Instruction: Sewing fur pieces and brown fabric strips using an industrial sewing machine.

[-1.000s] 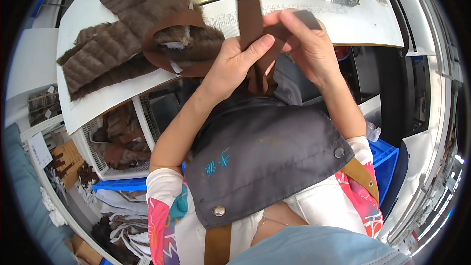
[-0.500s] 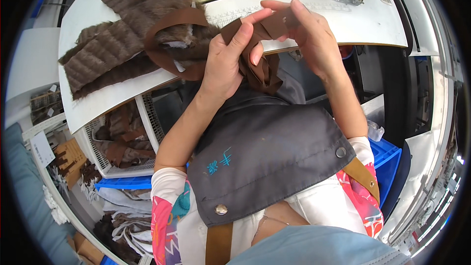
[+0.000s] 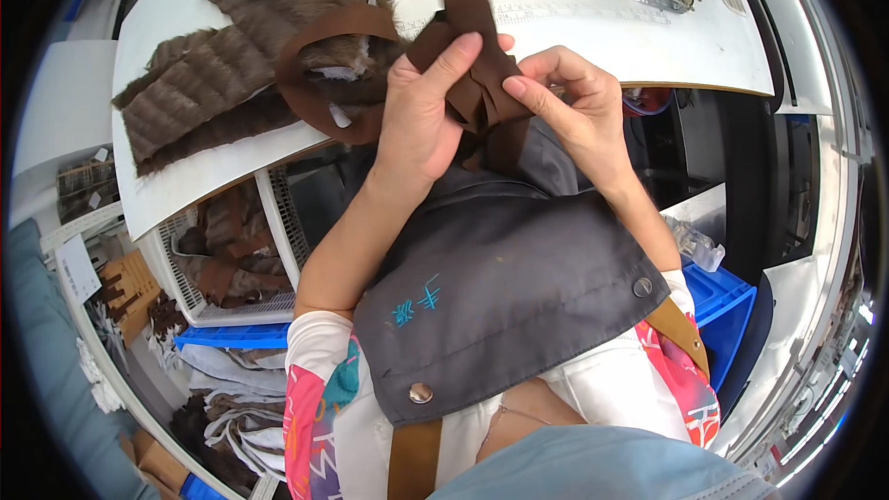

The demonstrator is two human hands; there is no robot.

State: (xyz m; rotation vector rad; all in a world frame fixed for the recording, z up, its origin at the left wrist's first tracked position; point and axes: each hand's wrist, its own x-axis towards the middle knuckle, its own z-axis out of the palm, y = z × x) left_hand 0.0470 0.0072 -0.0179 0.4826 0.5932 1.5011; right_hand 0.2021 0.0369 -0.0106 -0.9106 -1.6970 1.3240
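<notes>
Head view, remote feed. I have one bundle of dark-brown fabric strips (image 3: pixel 495 79) up in front of the chest, at the near edge of the white sewing table (image 3: pixel 708 60); its lower folds hang toward the charcoal apron (image 3: pixel 509 264).

Grip: the left hand (image 3: pixel 421 116) presses its thumb flat over the layers, fingers mostly hidden behind. The right hand (image 3: pixel 576 106) closes thumb and forefinger on the bundle's right edge, other fingers curled. Pressure: I cannot tell.

Risk 1, layer slip. Several plies overlap at different angles, and a single left thumb appears to pin most of them. If that thumb lifts or rolls, I judge the inner plies would slide and the ends fan apart.

Risk 2, twist. The plies match closely in colour, so a turned-over strip would be hard for me to spot. Likely cause: the right fingers tugging one edge while the left side is fixed.

Risk 3, snag below. The hanging folds are slack; drawn in quickly, they could catch under the table edge or bunch on the apron.

Risk 4, neighbour drag. A brown strip loop (image 3: pixel 347 24) lies over the brown faux-fur pieces (image 3: pixel 194 97), just beside the left hand. A leftward sweep of that wrist could hook the loop and pull the fur askew. Loose fibres might also cling to the strips.
</notes>
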